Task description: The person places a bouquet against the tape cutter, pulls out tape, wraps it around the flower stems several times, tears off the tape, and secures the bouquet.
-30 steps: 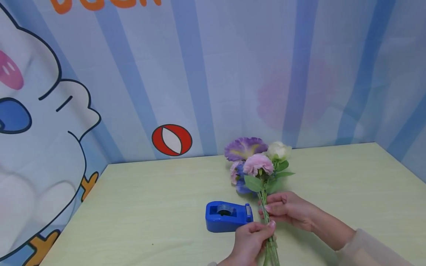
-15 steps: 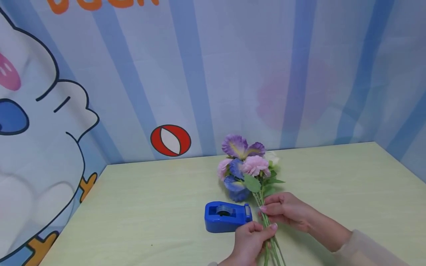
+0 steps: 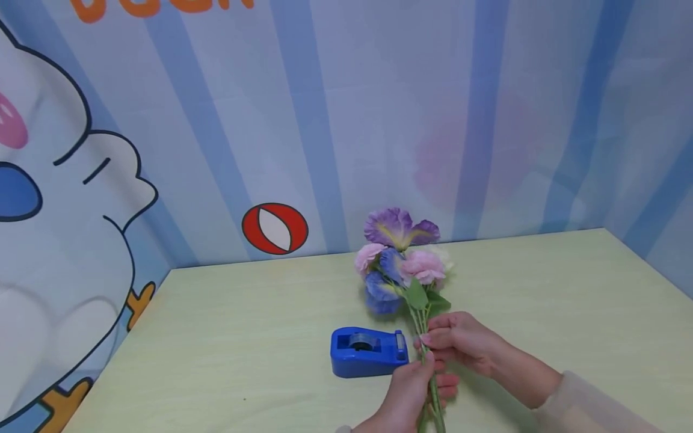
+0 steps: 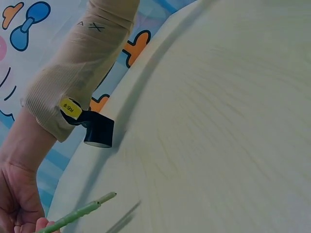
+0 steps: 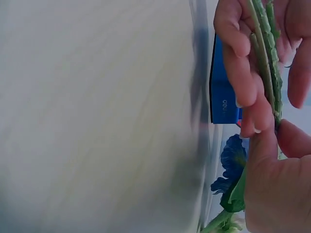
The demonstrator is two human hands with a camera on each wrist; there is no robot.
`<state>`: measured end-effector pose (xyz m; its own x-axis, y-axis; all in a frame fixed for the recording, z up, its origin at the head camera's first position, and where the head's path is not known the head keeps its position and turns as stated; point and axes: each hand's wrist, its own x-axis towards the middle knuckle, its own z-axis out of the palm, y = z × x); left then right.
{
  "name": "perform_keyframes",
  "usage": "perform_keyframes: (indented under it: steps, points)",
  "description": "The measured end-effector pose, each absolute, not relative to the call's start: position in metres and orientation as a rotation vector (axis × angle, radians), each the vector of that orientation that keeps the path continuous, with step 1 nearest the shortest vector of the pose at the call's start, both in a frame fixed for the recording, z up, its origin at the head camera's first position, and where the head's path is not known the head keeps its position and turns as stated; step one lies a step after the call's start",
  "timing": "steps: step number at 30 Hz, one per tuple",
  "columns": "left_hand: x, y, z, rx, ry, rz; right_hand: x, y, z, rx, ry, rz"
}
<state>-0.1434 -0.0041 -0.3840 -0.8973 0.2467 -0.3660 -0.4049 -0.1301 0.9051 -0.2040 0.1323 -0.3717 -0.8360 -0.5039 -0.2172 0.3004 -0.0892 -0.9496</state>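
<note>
A bouquet of pink, purple, blue and white flowers (image 3: 425,267) is held over the table, blooms pointing away. My right hand (image 3: 468,343) pinches the green stems just below the leaves. Lower down, my left hand (image 3: 403,391) has its thumb along the stems and its fingers reaching past them. In the right wrist view, the stems (image 5: 265,53) lie across the left palm, with the left thumb apart from them. A blue tape dispenser (image 3: 370,355) stands just left of the hands. The left wrist view catches a green stem end (image 4: 80,213).
The pale table (image 3: 243,337) reaches back to a striped blue backdrop (image 3: 368,132) with a cartoon figure and a red ball print. A small black camera (image 4: 99,128) is strapped to the right sleeve (image 4: 77,73).
The bouquet has turned and shifted slightly, with the blooms rearranged. My left thumb has moved off the stems and its fingers have spread. My right hand stays at the upper stems.
</note>
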Motion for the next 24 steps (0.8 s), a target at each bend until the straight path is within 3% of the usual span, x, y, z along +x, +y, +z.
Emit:
perform_keyframes:
  steps: [10,24]
  points:
    - [-0.143,-0.009,-0.380,-0.288,1.393,2.179,-0.207,0.131,-0.374,-0.235,1.621,-1.955]
    - [-0.140,-0.015,-0.387,-0.291,1.452,2.204,-0.207,0.134,-0.372,-0.279,1.498,-1.928]
